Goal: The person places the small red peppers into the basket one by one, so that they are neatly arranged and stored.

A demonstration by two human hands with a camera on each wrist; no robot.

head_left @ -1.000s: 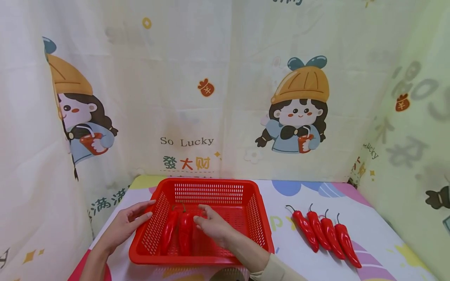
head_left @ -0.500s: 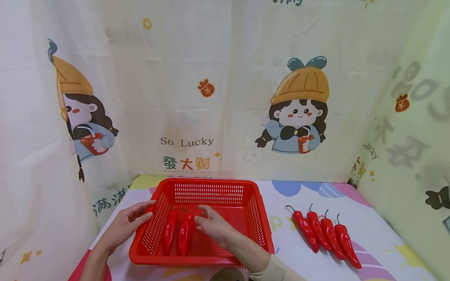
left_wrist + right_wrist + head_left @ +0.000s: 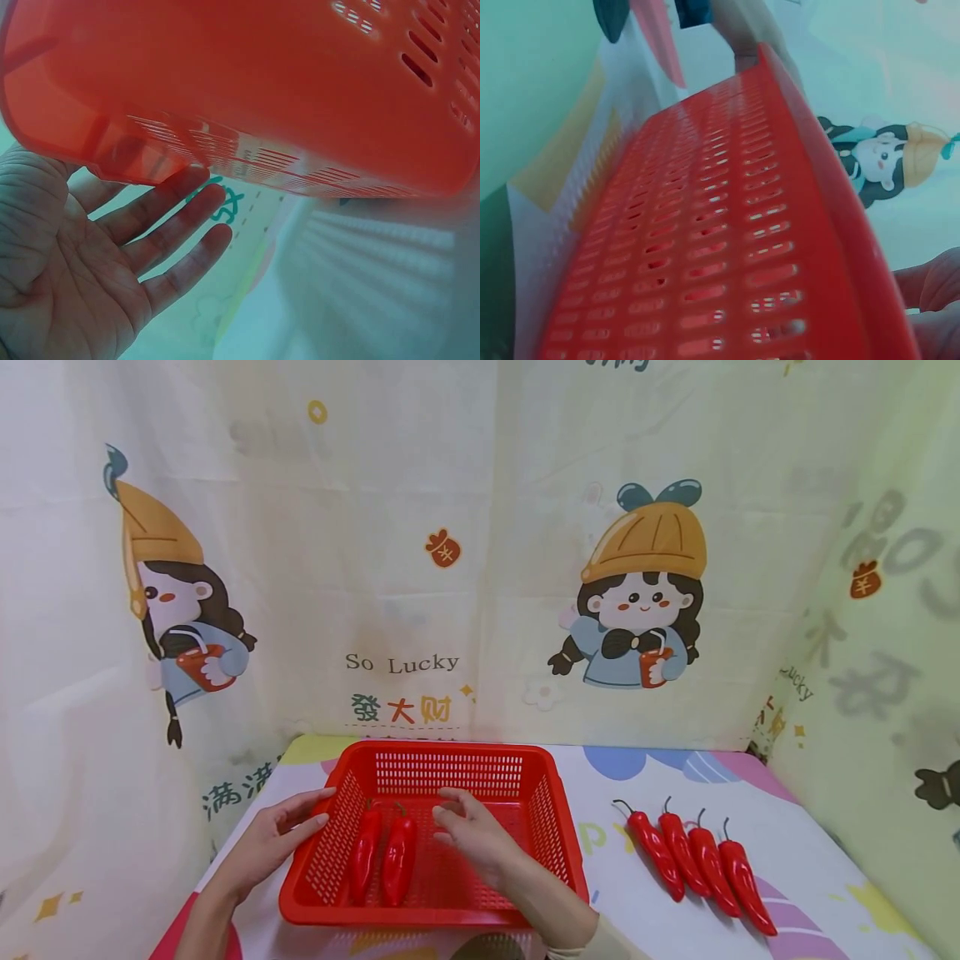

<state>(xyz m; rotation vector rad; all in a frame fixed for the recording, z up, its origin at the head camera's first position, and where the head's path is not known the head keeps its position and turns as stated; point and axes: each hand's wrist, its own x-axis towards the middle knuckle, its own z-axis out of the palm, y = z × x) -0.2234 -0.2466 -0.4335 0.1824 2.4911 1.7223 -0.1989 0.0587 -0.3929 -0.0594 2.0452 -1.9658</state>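
Two red chili peppers lie side by side in the left half of a red plastic basket (image 3: 465, 917). These are the left pepper (image 3: 365, 857) and the right pepper (image 3: 399, 860), stems toward the far wall. My left hand (image 3: 273, 835) touches the basket's left side, and in the left wrist view its fingers (image 3: 169, 244) extend along the outer wall. Above the basket's middle, my right hand (image 3: 476, 839) hovers with loosely bent fingers and holds nothing, just right of the right pepper. In the right wrist view the basket wall fills the middle and only part of that hand (image 3: 937, 304) shows.
Several more red chili peppers (image 3: 701, 864) lie in a slanted row on the patterned tablecloth (image 3: 611, 893), right of the basket. A printed curtain (image 3: 495, 610) hangs behind and along both sides of the table.
My right hand has moved slightly right and away from the right pepper. Both peppers in the basket have shifted a little. My left hand stays at the basket's left side.
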